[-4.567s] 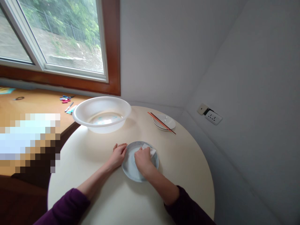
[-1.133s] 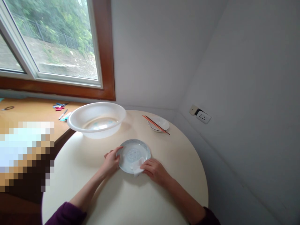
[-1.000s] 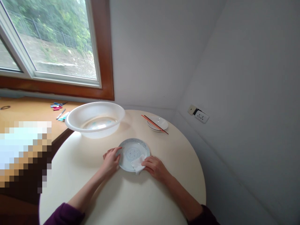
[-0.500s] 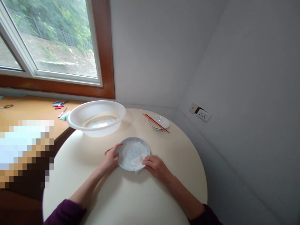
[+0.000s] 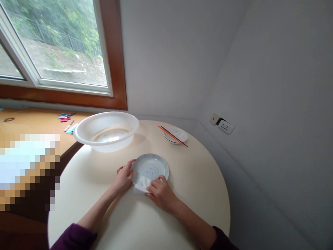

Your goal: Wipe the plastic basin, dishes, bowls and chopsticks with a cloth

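Observation:
A pale plate with a blue pattern (image 5: 151, 166) is held just over the near middle of the round table. My left hand (image 5: 125, 177) grips its left rim, fingers at the edge. At the plate's near edge, my right hand (image 5: 160, 191) pinches a white tissue (image 5: 142, 185), which lies over the lower left part of the rim. The fingers of my right hand hide part of the tissue and of the near rim.
A large translucent basin (image 5: 114, 142) stands at the table's back left. Two chopsticks (image 5: 171, 134) lie across white dishes (image 5: 183, 134) at the back right. A wooden desk (image 5: 33, 119) with small items adjoins at left; walls rise behind and to the right.
My right hand has moved left and towards me along the near rim, taking the tissue with it. The plate has shifted slightly right, still in my left hand.

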{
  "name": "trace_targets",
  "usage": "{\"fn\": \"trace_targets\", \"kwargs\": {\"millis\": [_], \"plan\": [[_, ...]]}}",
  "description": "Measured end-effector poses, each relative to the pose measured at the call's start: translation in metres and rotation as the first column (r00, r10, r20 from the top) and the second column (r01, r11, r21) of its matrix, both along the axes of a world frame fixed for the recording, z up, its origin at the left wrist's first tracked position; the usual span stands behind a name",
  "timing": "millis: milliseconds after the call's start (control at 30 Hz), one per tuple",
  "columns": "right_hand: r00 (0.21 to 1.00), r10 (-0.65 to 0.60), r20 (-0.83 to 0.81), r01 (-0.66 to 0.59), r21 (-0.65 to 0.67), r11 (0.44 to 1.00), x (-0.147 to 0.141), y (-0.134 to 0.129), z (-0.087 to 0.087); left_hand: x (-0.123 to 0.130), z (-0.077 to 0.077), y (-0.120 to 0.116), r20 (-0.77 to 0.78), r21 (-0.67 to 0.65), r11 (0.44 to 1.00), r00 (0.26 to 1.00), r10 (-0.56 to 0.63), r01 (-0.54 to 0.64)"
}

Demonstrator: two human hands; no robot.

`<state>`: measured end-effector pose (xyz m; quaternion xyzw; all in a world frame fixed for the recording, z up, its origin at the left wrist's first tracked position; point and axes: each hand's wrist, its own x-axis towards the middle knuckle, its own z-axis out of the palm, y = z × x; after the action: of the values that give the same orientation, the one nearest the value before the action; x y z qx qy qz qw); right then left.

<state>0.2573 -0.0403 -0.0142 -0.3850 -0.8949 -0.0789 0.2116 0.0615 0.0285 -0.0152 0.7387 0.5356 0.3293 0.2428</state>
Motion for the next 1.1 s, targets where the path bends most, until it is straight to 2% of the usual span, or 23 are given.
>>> {"fn": "trace_targets", "kwargs": {"millis": [133,233,267,333,400,467,600,700,767,800,867,933,1000,1033,1100], "plan": [[0.999,0.002,-0.054,-0.001,0.015,1.0,0.027,0.0,0.001,-0.002,0.0,0.003,-0.02,0.019,0.999,0.999,-0.025,0.026],[0.993,-0.041,-0.111,0.043,0.019,0.999,0.042,-0.003,0.003,-0.002,0.003,0.001,-0.125,0.193,0.981,0.992,0.015,0.009],[0.991,-0.052,-0.12,0.054,0.013,0.998,0.044,-0.004,0.004,-0.002,0.005,-0.001,-0.156,0.264,0.963,0.988,-0.003,0.044],[0.99,-0.065,-0.122,0.064,-0.012,0.998,0.047,-0.007,0.005,-0.004,0.009,-0.009,-0.219,0.345,0.919,0.969,-0.119,0.191],[0.991,-0.068,-0.118,0.062,-0.049,0.997,0.047,-0.008,0.006,-0.006,0.012,-0.018,-0.277,0.322,0.873,0.918,-0.283,0.366],[0.99,-0.053,-0.134,0.042,-0.08,0.996,0.047,-0.01,0.006,-0.008,0.014,-0.027,-0.307,0.258,0.838,0.863,-0.4,0.48],[0.968,0.011,-0.251,-0.034,-0.086,0.996,0.05,-0.01,0.005,-0.011,0.015,-0.035,-0.332,0.2,0.827,0.831,-0.447,0.525],[0.924,-0.022,-0.382,0.012,-0.028,1.0,0.055,-0.011,0.006,-0.007,0.013,-0.034,-0.374,0.201,0.819,0.815,-0.443,0.538],[0.85,-0.114,-0.514,0.124,-0.014,0.992,0.061,-0.013,0.008,-0.001,0.01,-0.032,-0.386,0.206,0.804,0.802,-0.457,0.557],[0.789,-0.177,-0.589,0.194,-0.035,0.98,0.065,-0.014,0.01,0.003,0.009,-0.031,-0.387,0.212,0.795,0.796,-0.465,0.568],[0.614,-0.316,-0.724,0.33,-0.129,0.935,0.074,-0.017,0.014,0.008,0.006,-0.028,-0.389,0.235,0.767,0.781,-0.488,0.597],[0.412,-0.419,-0.809,0.414,-0.243,0.877,0.084,-0.019,0.018,0.012,0.004,-0.026,-0.388,0.257,0.725,0.756,-0.528,0.639],[0.236,-0.453,-0.86,0.444,-0.319,0.837,0.093,-0.02,0.022,0.014,0.006,-0.024,-0.372,0.269,0.685,0.729,-0.574,0.677],[0.163,-0.452,-0.877,0.449,-0.342,0.825,0.096,-0.02,0.024,0.014,0.008,-0.024,-0.351,0.273,0.685,0.733,-0.583,0.675],[0.053,-0.431,-0.901,0.453,-0.363,0.814,0.101,-0.02,0.03,0.015,0.016,-0.023,-0.28,0.283,0.73,0.781,-0.558,0.622]]}}
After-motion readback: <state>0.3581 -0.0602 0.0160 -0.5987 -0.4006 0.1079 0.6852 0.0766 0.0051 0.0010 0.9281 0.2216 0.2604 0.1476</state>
